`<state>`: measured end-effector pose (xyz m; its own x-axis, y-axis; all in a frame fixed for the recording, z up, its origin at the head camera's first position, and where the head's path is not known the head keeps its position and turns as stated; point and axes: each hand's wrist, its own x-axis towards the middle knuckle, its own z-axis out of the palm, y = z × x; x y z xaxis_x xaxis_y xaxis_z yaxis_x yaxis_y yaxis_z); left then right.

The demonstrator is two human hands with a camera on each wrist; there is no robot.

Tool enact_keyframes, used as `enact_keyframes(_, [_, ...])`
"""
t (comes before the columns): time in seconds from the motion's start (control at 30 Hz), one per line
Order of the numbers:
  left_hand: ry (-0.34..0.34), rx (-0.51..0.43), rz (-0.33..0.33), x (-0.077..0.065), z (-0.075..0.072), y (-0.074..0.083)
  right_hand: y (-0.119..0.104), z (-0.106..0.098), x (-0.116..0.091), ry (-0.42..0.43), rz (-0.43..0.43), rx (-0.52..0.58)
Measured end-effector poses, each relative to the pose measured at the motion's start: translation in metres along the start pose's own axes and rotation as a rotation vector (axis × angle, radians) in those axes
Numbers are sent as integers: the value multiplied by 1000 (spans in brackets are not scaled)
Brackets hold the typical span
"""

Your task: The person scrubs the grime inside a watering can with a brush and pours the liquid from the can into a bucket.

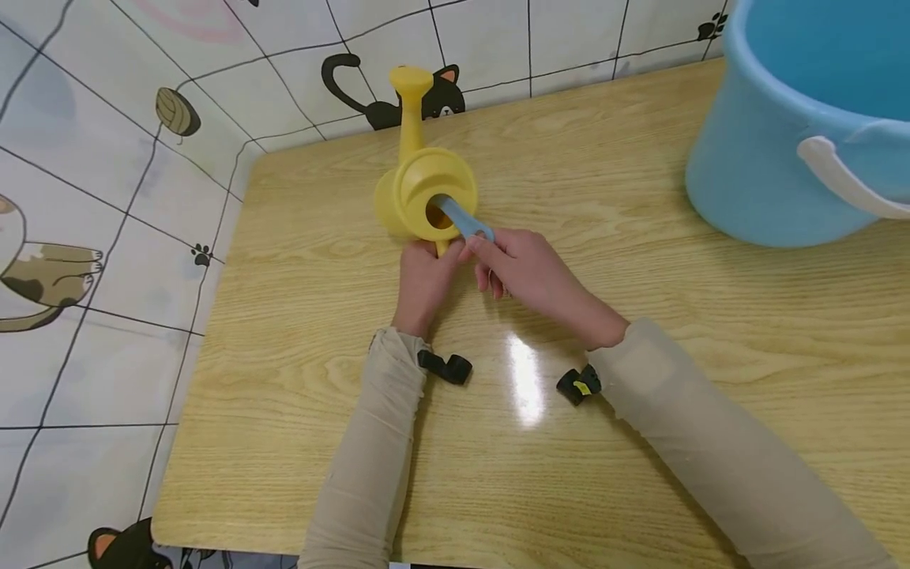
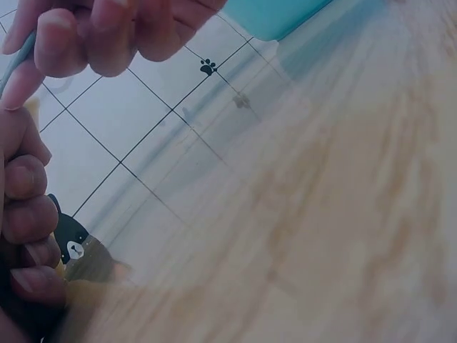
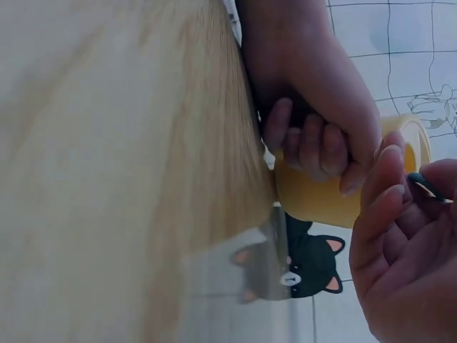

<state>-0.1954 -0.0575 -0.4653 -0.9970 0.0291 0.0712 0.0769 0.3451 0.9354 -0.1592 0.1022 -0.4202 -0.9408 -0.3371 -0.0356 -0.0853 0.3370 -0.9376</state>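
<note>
A yellow watering can [image 1: 435, 170] stands on the wooden table, its spout pointing toward the tiled wall. My left hand [image 1: 423, 280] grips the can's handle on the near side, fingers curled round it, as the right wrist view also shows. Between thumb and fingers, my right hand [image 1: 533, 265] pinches the end of a light blue handled tool [image 1: 458, 215]. The tool slants down into the can's round top opening, so its far end is hidden inside. In the left wrist view, the right hand's curled fingers [image 2: 111, 36] hang just above the left hand [image 2: 28, 214].
A large light blue bucket [image 1: 753, 158] with a white handle [image 1: 846, 178] stands at the right. White tiled walls [image 1: 498, 47] with cat drawings border the table [image 1: 284, 411] behind and on the left. Small black wrist devices [image 1: 446, 367] sit at both cuffs.
</note>
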Motion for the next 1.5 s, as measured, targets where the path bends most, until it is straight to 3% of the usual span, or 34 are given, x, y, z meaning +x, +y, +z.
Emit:
enact_keyframes(0.1, [-9, 3, 6, -1, 1, 0, -3, -3, -2, 50, -36, -200])
enact_keyframes(0.27, [8, 63, -6, 0, 1, 0, -8, -16, -4, 216, -132, -469])
enact_keyframes(0.4, [10, 56, -31, 0, 1, -1, -8, -29, -4, 345, -208, -504])
enact_keyframes(0.53, [12, 53, -39, -1, 0, -1, -6, -35, -2, 388, -233, -483])
enact_keyframes(0.7, [18, 46, -26, 0, 0, 0, -5, -30, -1, 273, -113, -410])
enact_keyframes(0.97, [11, 27, -16, 1, 1, 0, -7, -17, -1, -27, 60, 14])
enact_keyframes(1.2, [23, 32, -50, 0, -1, 0, -5, -18, 0, -253, 132, 160])
enact_keyframes(1.33, [23, -3, -62, 0, -3, -1, -5, -11, 1, -285, 121, 215])
enact_keyframes(1.5, [22, -5, -30, 0, -2, -1, -3, -20, 1, -123, 98, 142])
